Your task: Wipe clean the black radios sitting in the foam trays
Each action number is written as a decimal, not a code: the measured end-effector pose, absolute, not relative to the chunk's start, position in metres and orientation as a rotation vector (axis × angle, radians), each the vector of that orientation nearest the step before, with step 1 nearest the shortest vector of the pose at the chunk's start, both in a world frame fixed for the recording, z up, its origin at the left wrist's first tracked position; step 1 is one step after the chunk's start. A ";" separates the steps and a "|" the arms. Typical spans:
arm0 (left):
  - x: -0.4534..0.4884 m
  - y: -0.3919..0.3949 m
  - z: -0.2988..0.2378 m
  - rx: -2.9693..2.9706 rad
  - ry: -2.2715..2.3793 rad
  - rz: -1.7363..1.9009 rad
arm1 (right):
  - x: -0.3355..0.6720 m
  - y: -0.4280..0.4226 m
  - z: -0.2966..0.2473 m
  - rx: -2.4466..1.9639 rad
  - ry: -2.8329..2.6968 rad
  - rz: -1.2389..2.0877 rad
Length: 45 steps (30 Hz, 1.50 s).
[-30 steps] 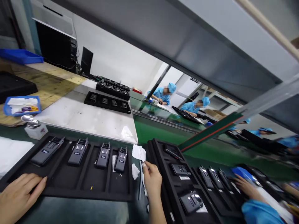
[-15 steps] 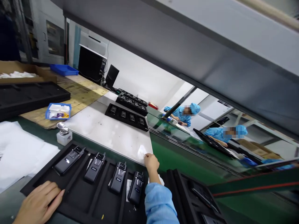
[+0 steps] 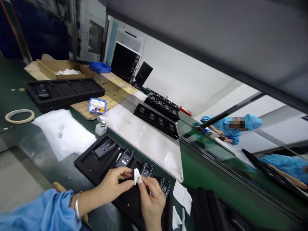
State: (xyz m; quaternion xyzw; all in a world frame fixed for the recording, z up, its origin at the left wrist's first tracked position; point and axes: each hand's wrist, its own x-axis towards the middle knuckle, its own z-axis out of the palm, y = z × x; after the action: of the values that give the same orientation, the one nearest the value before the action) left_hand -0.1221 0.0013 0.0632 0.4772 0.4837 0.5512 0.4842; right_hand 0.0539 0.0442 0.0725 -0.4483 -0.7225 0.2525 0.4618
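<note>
So, the right hand (image 3: 152, 199) is pinching a folded white scrap (image 3: 136, 175) between thumb and fingers, and that scrap is hovering above the black tray (image 3: 88, 166). The left hand (image 3: 112, 184) is curling in next to it, thumb tip right by the scrap's edge; honestly can't tell if it's gripping too. Four handheld radios (image 3: 104, 149) are lying in the tray, and a pump bottle (image 3: 100, 129) is standing near its far left corner.
</note>
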 end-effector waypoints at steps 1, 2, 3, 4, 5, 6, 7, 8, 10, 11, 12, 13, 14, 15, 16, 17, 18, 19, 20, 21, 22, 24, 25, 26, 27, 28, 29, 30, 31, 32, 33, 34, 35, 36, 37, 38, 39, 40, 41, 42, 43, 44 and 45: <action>-0.117 0.004 0.066 1.060 1.091 1.356 | 0.045 0.035 0.072 -1.079 -1.765 0.651; -0.116 0.005 0.069 0.975 1.026 1.368 | 0.038 0.029 0.072 -1.070 -1.735 0.700; -0.116 0.005 0.070 0.908 0.993 1.376 | 0.034 0.026 0.071 -1.071 -1.686 0.773; -0.118 0.003 0.070 0.847 0.988 1.375 | 0.032 0.025 0.069 -1.080 -1.619 0.876; -0.121 0.001 0.070 0.791 0.992 1.356 | 0.031 0.025 0.067 -1.093 -1.534 1.004; -0.125 -0.002 0.070 0.739 0.995 1.320 | 0.030 0.025 0.065 -1.106 -1.436 1.146; -0.128 -0.004 0.070 0.693 0.998 1.278 | 0.030 0.025 0.063 -1.118 -1.335 1.283; -0.131 -0.007 0.070 0.654 1.004 1.243 | 0.030 0.024 0.061 -1.127 -1.245 1.403; -0.135 -0.011 0.068 0.614 1.017 1.212 | 0.027 0.021 0.055 -1.118 -1.145 1.568; -0.136 -0.012 0.067 0.617 1.024 1.220 | 0.025 0.018 0.053 -1.100 -1.146 1.609; -0.136 -0.014 0.065 0.638 1.031 1.241 | 0.023 0.015 0.050 -1.086 -1.173 1.632; -0.137 -0.015 0.063 0.677 1.037 1.266 | 0.021 0.012 0.047 -1.082 -1.208 1.637; -0.138 -0.017 0.061 0.727 1.046 1.287 | 0.018 0.009 0.045 -1.093 -1.237 1.626; -0.139 -0.018 0.059 0.783 1.058 1.299 | 0.016 0.007 0.043 -1.115 -1.251 1.604; -0.141 -0.019 0.057 0.834 1.073 1.304 | 0.014 0.005 0.040 -1.139 -1.248 1.575; -0.143 -0.021 0.054 0.873 1.089 1.300 | 0.012 0.004 0.038 -1.155 -1.235 1.546; -0.145 -0.022 0.052 0.896 1.101 1.290 | 0.010 0.004 0.035 -1.156 -1.225 1.515; -0.148 -0.022 0.050 0.902 1.110 1.280 | 0.009 0.004 0.032 -1.144 -1.224 1.477; -0.151 -0.022 0.048 0.895 1.118 1.279 | 0.008 0.005 0.027 -1.125 -1.238 1.437; -0.154 -0.022 0.045 0.881 1.132 1.290 | 0.007 0.006 0.022 -1.106 -1.262 1.398; -0.157 -0.022 0.043 0.870 1.155 1.312 | 0.006 0.006 0.017 -1.087 -1.295 1.364; -0.163 -0.020 0.038 0.873 1.228 1.369 | 0.002 0.008 0.006 -1.054 -1.373 1.338; -0.166 -0.020 0.036 0.889 1.268 1.394 | 0.000 0.009 0.001 -1.036 -1.414 1.348; -0.170 -0.020 0.035 0.912 1.302 1.408 | -0.003 0.010 -0.003 -1.015 -1.454 1.362; -0.174 -0.020 0.035 0.941 1.331 1.408 | -0.007 0.011 -0.006 -0.991 -1.495 1.373; -0.179 -0.020 0.035 0.974 1.361 1.397 | -0.010 0.013 -0.007 -0.965 -1.545 1.381; -0.185 -0.021 0.036 1.017 1.401 1.379 | -0.014 0.014 -0.006 -0.938 -1.608 1.383; -0.192 -0.022 0.036 1.073 1.460 1.358 | -0.017 0.017 -0.005 -0.917 -1.674 1.368; -0.201 -0.024 0.036 1.143 1.543 1.337 | -0.020 0.021 -0.001 -0.906 -1.735 1.331; -0.209 -0.025 0.034 1.226 1.640 1.317 | -0.023 0.027 0.003 -0.905 -1.788 1.269; -0.219 -0.026 0.031 1.313 1.742 1.303 | -0.026 0.034 0.009 -0.906 -1.837 1.184; -0.228 -0.028 0.027 1.394 1.837 1.296 | -0.029 0.044 0.016 -0.905 -1.883 1.085; -0.236 -0.029 0.021 1.467 1.912 1.292 | -0.033 0.056 0.024 -0.901 -1.929 0.979; -0.243 -0.030 0.014 1.535 1.960 1.292 | -0.040 0.070 0.032 -0.890 -1.980 0.872; -0.249 -0.030 0.007 1.606 1.985 1.293 | -0.048 0.085 0.040 -0.868 -2.039 0.771; -0.253 -0.030 0.000 1.680 1.997 1.294 | -0.060 0.101 0.048 -0.840 -2.096 0.677; -0.256 -0.030 -0.006 1.751 2.005 1.288 | -0.073 0.116 0.054 -0.808 -2.145 0.588; -0.257 -0.029 -0.010 1.816 2.011 1.273 | -0.089 0.131 0.060 -0.771 -2.193 0.503; -0.257 -0.028 -0.013 1.866 2.019 1.253 | -0.107 0.145 0.064 -0.735 -2.252 0.416; -0.257 -0.028 -0.015 1.898 2.025 1.230 | -0.124 0.157 0.066 -0.706 -2.320 0.329; -0.256 -0.027 -0.015 1.914 2.026 1.211 | -0.141 0.167 0.068 -0.687 -2.389 0.250; -0.256 -0.027 -0.015 1.921 2.021 1.198 | -0.157 0.175 0.068 -0.678 -2.449 0.183; -0.256 -0.027 -0.014 1.930 2.014 1.190 | -0.170 0.181 0.067 -0.678 -2.500 0.132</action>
State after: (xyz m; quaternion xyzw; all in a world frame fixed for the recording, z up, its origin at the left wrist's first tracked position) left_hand -0.2558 -0.0268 -0.0142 0.6356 0.6630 0.3918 0.0543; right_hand -0.1703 0.1807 0.0673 -0.2518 -0.9279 0.0490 0.2707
